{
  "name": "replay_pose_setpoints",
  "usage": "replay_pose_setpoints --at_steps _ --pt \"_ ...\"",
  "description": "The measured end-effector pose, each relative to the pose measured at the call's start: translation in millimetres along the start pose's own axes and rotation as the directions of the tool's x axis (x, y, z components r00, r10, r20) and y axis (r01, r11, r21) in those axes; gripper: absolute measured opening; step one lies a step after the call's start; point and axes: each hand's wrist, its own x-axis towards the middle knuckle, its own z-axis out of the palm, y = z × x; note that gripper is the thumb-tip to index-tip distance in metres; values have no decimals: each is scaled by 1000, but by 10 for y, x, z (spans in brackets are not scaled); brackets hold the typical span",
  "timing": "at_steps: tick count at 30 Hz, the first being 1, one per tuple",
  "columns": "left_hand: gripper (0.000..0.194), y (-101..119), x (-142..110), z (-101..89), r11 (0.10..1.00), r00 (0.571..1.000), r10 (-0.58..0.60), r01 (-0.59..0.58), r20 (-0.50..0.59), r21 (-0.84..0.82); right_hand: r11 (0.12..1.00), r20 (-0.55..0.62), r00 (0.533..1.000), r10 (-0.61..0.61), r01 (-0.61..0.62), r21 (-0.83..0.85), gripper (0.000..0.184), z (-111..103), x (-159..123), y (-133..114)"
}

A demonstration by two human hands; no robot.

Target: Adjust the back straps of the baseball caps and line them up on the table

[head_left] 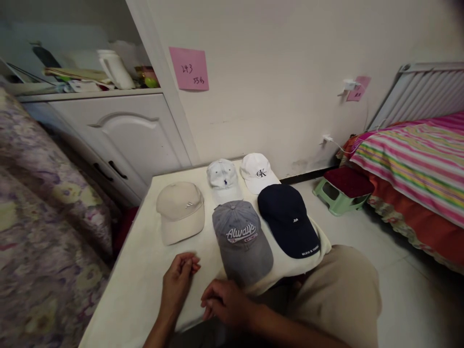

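Note:
My left hand [179,279] rests on the pale tablecloth [145,285] with its fingers curled in and nothing seen in them. It lies below a beige cap [180,210]. My right hand [226,300] is at the table's front edge, fingers loosely folded, also with nothing visible in them. Closest to it is a grey cap [242,241] with white "Always" lettering. To the right of that cap sits a navy cap [284,215]. Behind them are a light blue-white cap [222,180] with a small dark logo and a white cap [256,170] marked "CK".
A floral curtain [54,232] hangs at the left, beside a white cabinet [108,125] holding a white jug [115,68]. A pink note [189,69] is on the wall. At right stand a green stool [342,191] and a striped bed [427,154]. My knee [340,285] is near the table edge.

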Motion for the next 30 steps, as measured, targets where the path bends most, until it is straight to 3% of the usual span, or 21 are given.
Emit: replay_pose_setpoints --at_steps 30 --pt "17 132 -127 64 994 999 37 -37 -3 -100 998 21 1000 18 -17 -60 8 41 -82 41"
